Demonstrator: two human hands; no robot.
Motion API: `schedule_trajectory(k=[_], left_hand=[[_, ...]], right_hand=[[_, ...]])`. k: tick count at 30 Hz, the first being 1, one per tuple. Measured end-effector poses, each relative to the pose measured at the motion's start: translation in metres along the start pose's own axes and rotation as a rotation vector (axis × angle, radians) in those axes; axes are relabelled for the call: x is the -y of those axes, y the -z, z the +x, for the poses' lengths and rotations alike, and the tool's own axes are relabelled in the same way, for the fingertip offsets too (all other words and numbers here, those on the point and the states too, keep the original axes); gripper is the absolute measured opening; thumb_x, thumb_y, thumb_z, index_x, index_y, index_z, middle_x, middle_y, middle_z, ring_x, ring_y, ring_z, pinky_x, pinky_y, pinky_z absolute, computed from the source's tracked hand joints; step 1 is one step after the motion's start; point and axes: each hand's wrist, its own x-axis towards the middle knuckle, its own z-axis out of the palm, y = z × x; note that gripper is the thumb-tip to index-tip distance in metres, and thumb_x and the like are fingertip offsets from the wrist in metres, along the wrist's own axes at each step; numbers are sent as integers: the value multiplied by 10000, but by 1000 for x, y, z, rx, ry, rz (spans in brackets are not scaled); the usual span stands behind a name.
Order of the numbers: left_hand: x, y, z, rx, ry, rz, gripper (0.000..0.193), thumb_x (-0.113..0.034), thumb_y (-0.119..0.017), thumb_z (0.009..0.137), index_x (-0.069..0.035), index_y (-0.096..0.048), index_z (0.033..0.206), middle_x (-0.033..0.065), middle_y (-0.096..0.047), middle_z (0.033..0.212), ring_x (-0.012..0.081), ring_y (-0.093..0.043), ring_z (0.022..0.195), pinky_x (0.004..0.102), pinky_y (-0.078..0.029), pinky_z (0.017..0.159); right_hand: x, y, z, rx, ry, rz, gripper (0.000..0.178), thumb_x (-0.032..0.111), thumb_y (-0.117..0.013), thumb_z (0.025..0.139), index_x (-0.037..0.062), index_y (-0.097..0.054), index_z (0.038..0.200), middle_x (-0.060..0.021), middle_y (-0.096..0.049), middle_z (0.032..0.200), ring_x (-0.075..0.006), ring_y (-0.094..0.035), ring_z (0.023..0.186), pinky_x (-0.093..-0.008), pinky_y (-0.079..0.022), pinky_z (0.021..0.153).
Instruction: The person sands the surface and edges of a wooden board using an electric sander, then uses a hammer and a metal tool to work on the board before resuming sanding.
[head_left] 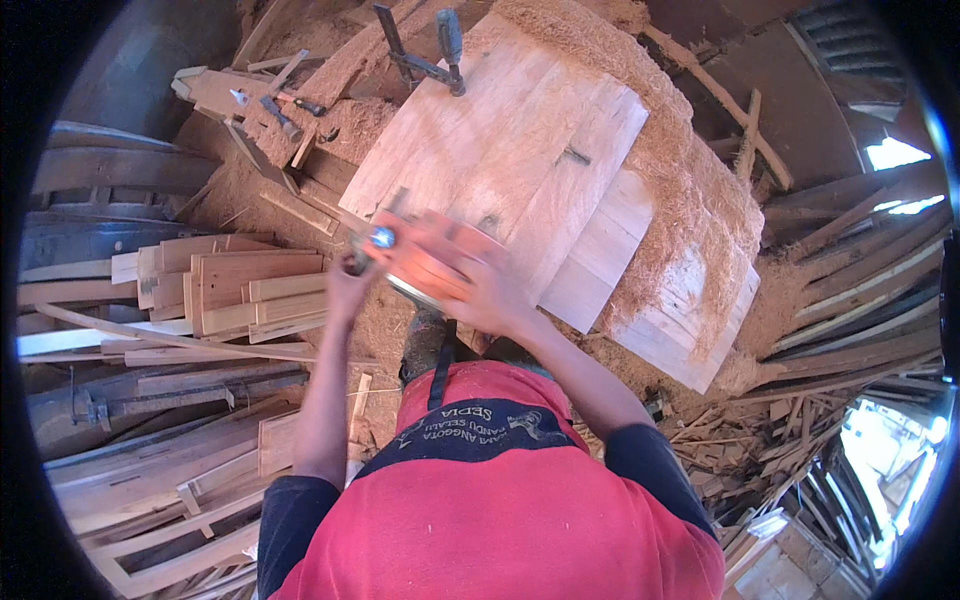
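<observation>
An orange power planer (pixel 425 258), smeared by motion, is at the near left edge of a pale wooden panel (pixel 500 130) made of joined boards. My right hand (pixel 492 292) is closed round the planer's near right side. At its left end, beside a bright blue round spot, my left hand (pixel 350 280) is closed on the tool, its fingers partly hidden and blurred. A bar clamp (pixel 450 60) with a dark handle stands on the panel's far left corner. Below this panel, further boards (pixel 600 250) stick out to the right.
Curly wood shavings (pixel 690 210) lie thick along the panel's right side and far edge. Hand tools, a hammer among them (pixel 283 120), rest on a shavings-covered bench at the far left. Cut boards (pixel 250 285) are stacked at my left. Scrap wood (pixel 790 435) is heaped at the right.
</observation>
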Motion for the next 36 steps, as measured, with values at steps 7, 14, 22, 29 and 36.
schedule_trajectory(k=[7, 14, 22, 29, 36], left_hand=[[-82, -108, -146, 273, 88, 166, 922, -554, -912, 567, 36, -504, 1146, 240, -646, 1096, 338, -654, 1027, 414, -512, 874], [-56, -98, -129, 230, 129, 64, 933, -567, -925, 556, 56, -512, 1114, 235, -640, 1070, 318, -654, 1003, 401, -521, 846], [-31, -24, -42, 76, 28, -74, 890, -462, -951, 596, 79, -557, 1182, 148, -662, 1047, 221, -635, 931, 348, -521, 833], [-20, 54, 46, -97, -38, -6, 778, -410, -933, 655, 87, -638, 1174, 135, -707, 1007, 184, -656, 890, 327, -534, 798], [8, 128, 121, -165, -42, -76, 497, -322, -812, 846, 53, -685, 1147, 31, -705, 971, 86, -604, 812, 247, -485, 680]], right_hand=[[-70, 62, -170, -174, -79, 23, 309, 211, -810, 708, 50, -714, 953, -155, -698, 801, -331, -714, 734, -398, -554, 648], [-63, 57, -145, -79, -134, 32, 316, 213, -817, 696, 39, -707, 936, -163, -699, 830, -325, -712, 754, -390, -546, 654], [1, 14, -32, -154, 73, -23, 290, 259, -761, 723, 22, -674, 866, -194, -677, 811, -401, -665, 773, -463, -532, 701], [37, -32, 73, -200, 177, -142, 407, 253, -729, 719, 34, -699, 1060, -214, -683, 811, -383, -670, 742, -456, -532, 694], [79, -65, 158, 0, 51, 63, 449, 347, -683, 742, -39, -670, 973, -274, -688, 884, -439, -678, 839, -492, -537, 787]])
